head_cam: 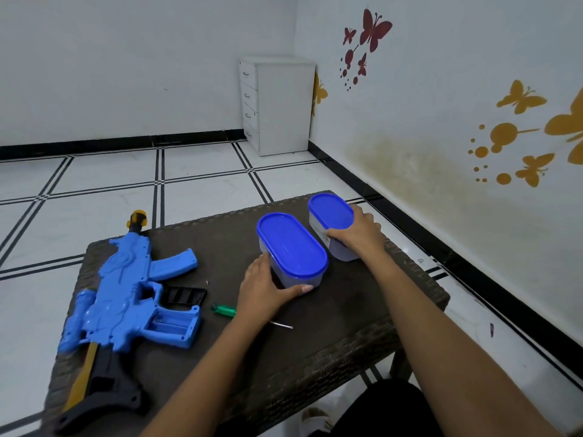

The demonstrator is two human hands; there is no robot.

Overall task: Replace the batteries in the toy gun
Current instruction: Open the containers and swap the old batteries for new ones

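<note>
A blue toy gun (116,298) lies on the left of the dark table (315,342), its battery compartment (170,323) open and looking empty. The black compartment cover (186,295) rests beside it. A green-handled screwdriver (224,310) lies partly under my left forearm. Two clear oval containers with blue lids stand at the back right. My left hand (265,288) grips the near container (291,250) at its near end. My right hand (356,231) holds the far container (329,212) on its right side. Their contents are hidden.
The table is small, with its edges close on all sides and tiled floor around it. A white drawer cabinet (277,105) stands in the far corner. A wall with butterfly stickers runs along the right.
</note>
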